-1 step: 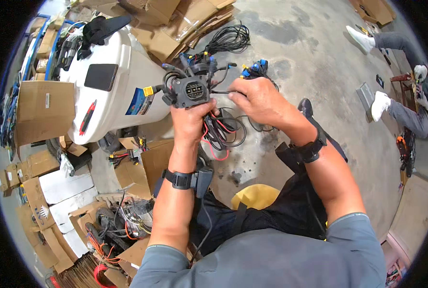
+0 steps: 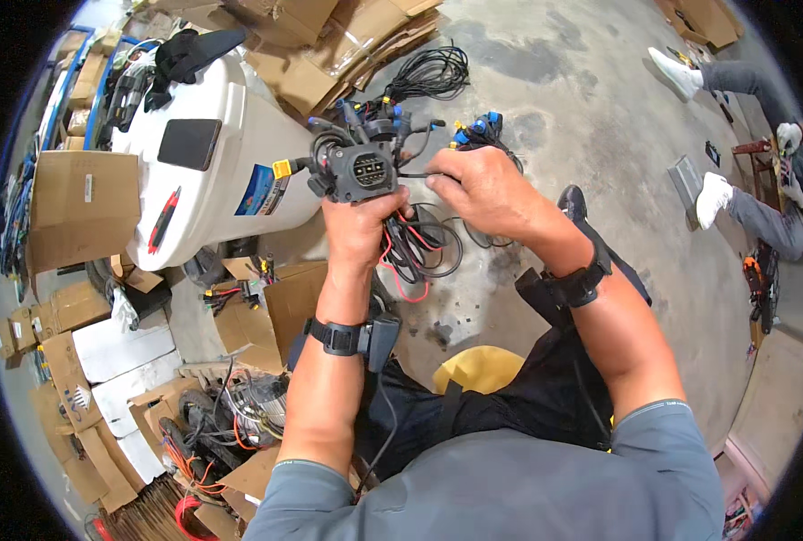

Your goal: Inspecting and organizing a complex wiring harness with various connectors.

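Note:
My left hand (image 2: 355,230) is closed round the underside of a black multi-pin connector (image 2: 365,171), its pin face turned toward me. Several short black cables fan out from behind it, some tipped in blue, and a yellow plug (image 2: 282,169) sticks out to the left. To the right, my right hand (image 2: 487,187) pinches a thin black cable (image 2: 419,175) that runs to the connector. Below the connector hangs a loose bundle of black and red wires (image 2: 424,248).
A white plastic bin (image 2: 212,180) stands on the left, bearing a phone (image 2: 190,144) and a red-black pen (image 2: 164,220). Coiled black cables (image 2: 430,74) and blue-tipped cables (image 2: 479,133) lie on the floor. Cardboard (image 2: 329,45) is piled beyond. Another person's legs (image 2: 766,216) show at right.
The connector and my left hand have shifted slightly to the right. My right hand keeps its pinch on the cable.

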Action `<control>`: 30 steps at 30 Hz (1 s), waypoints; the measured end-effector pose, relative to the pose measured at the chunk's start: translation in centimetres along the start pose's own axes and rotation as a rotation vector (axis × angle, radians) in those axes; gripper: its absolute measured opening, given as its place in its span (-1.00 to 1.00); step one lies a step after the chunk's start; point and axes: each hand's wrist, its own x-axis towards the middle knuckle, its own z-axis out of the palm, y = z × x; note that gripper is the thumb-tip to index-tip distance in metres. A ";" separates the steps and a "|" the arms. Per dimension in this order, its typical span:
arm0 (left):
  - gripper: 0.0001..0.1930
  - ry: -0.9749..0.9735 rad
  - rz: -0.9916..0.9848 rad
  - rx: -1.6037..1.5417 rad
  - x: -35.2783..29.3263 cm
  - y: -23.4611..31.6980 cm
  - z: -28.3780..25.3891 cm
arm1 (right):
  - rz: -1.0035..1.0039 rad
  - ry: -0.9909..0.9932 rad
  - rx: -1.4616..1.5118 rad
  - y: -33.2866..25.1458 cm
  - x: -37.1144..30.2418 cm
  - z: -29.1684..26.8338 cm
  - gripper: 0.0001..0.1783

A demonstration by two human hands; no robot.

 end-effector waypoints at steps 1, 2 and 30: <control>-0.74 0.010 -0.003 0.005 -0.1 -0.2 0.3 | -0.018 0.006 0.028 -0.1 -0.1 0.1 -0.87; -0.74 0.012 -0.003 0.003 0.0 -0.3 0.5 | -0.036 0.011 0.057 -0.3 -0.2 0.4 -0.86; -0.68 -0.200 -0.208 1.266 0.3 -3.7 -1.3 | -0.022 -0.506 0.242 -3.2 -1.6 -2.9 -0.80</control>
